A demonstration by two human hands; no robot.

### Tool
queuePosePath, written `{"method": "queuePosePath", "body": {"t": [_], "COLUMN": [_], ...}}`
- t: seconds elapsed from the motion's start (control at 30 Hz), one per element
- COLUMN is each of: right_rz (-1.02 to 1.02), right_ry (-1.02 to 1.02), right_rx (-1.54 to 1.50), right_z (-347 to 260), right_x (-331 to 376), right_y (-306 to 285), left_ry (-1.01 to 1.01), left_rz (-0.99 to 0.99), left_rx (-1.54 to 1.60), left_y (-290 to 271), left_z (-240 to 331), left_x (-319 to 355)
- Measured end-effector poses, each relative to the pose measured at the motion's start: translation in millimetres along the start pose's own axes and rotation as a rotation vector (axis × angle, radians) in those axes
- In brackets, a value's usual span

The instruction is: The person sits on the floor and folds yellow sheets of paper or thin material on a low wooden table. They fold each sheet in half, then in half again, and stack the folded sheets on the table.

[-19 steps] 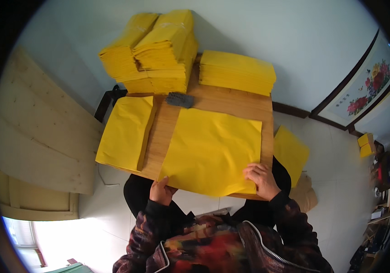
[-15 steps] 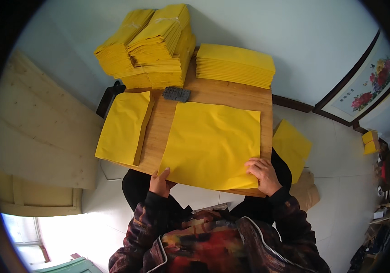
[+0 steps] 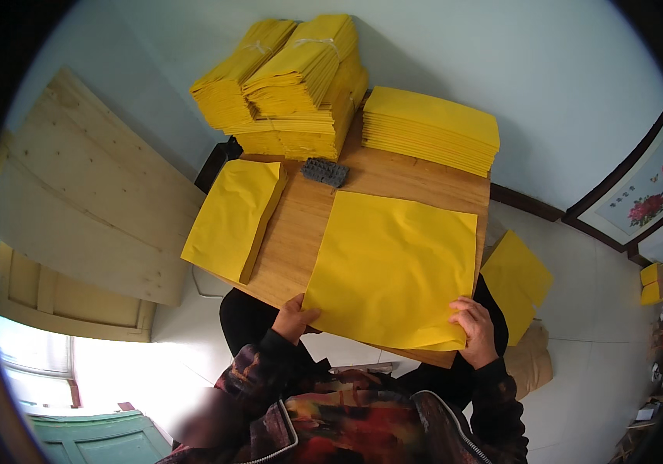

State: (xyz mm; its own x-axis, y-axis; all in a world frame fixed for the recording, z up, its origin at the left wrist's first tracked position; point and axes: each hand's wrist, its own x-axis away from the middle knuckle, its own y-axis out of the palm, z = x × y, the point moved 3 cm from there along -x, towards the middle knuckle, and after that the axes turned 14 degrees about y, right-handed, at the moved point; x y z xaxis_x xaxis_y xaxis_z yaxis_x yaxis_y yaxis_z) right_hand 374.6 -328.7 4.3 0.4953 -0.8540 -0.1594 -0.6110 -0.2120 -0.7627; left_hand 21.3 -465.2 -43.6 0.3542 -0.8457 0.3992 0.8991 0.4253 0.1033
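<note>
A large, slightly wrinkled yellow sheet (image 3: pixel 393 267) lies on the wooden table (image 3: pixel 300 232), reaching to its near edge. My left hand (image 3: pixel 294 319) is closed on the sheet's near left corner, thumb on top and the other fingers partly hidden. At the near right corner, my right hand (image 3: pixel 474 329) has bent fingers over the sheet's edge, gripping it; its thumb is hidden. Left of the sheet is a smaller yellow stack (image 3: pixel 232 220). Beyond it sits a dark grey textured block (image 3: pixel 324 172).
Tied yellow bundles (image 3: pixel 300 69) are piled high at the back left. A flat yellow stack (image 3: pixel 432 127) stands at the back right, by the wall. Right of the table, another yellow sheet (image 3: pixel 516 282) and a brown bag (image 3: pixel 530 362) are low down. A wooden board (image 3: pixel 92 185) leans at left.
The whole view has shifted, so everything appears farther right and lower. Both hands keep to the sheet's near corners; the sheet has barely moved on the table.
</note>
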Motion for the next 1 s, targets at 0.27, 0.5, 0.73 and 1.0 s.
{"method": "queuePosePath", "body": {"t": [0.27,0.5,0.73,1.0], "right_rz": [-0.002,0.038,0.043,0.051], "right_ry": [-0.019,-0.011,0.012,0.028], "right_rx": [0.057,0.067,0.088,0.057], "right_z": [-4,-3,2,1], "right_x": [1,0,2,0], "right_y": [2,7,11,13], "left_ry": [0.547,0.98,0.658,0.7], "left_rz": [0.135,0.043,0.032,0.135], "left_rx": [-0.89,-1.501,-1.545,-1.445], "left_y": [-23,34,37,32], "left_z": [52,118,132,129], "left_x": [-37,-164,-240,-242]}}
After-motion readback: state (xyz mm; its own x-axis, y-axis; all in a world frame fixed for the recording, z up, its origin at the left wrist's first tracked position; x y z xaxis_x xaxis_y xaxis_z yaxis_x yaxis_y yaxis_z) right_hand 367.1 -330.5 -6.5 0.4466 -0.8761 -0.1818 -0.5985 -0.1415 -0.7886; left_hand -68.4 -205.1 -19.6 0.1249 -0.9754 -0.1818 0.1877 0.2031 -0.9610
